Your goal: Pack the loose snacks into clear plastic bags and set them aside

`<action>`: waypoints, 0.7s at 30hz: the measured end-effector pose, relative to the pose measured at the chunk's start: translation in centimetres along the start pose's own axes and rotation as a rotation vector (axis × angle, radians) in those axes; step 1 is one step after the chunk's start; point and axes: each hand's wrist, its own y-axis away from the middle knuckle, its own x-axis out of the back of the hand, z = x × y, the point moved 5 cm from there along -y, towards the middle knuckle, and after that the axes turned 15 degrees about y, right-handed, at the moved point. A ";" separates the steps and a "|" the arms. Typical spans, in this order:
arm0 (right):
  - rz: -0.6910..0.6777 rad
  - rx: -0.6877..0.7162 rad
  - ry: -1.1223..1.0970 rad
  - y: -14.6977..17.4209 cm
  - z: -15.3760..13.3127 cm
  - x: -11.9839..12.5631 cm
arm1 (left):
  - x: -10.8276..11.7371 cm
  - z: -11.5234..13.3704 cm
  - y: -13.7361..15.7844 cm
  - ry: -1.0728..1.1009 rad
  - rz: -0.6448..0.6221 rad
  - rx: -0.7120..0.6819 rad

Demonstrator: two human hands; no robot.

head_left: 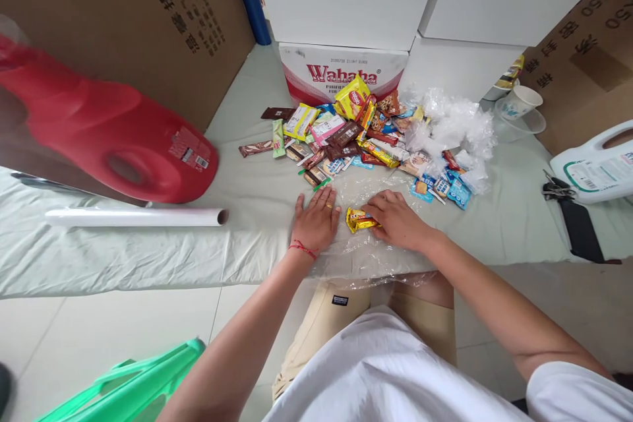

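My left hand (316,219) lies flat with its fingers stretched out on the left part of a clear plastic wrap sheet (341,260) spread at the table's front edge. My right hand (398,219) is curled over a small yellow snack packet (357,219) on the sheet, its fingers round the packet's right end. Just beyond both hands is a heap of wrapped snacks (341,135) in brown, yellow, pink and blue. Crumpled clear plastic wrap (450,128) is bunched at the heap's right side.
A white roll (138,217) and a large red jug (113,132) lie at left. Behind the snacks stands a Wahaha carton (341,72). Paper cups (521,102), a white bottle (593,161), keys (558,189) and a black phone-like object (581,231) are at right. A green stool (133,382) stands below.
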 end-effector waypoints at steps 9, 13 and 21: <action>0.054 -0.519 0.109 -4.5 6.8 1.1 | 0.0 -0.1 -0.1 0.010 -0.004 -0.007; 0.008 -0.606 0.248 -8.0 9.2 1.5 | 0.0 -0.2 -0.1 0.010 -0.010 -0.008; -0.067 -0.544 0.361 -7.5 10.5 1.1 | -0.1 -0.2 -0.1 0.015 -0.004 -0.015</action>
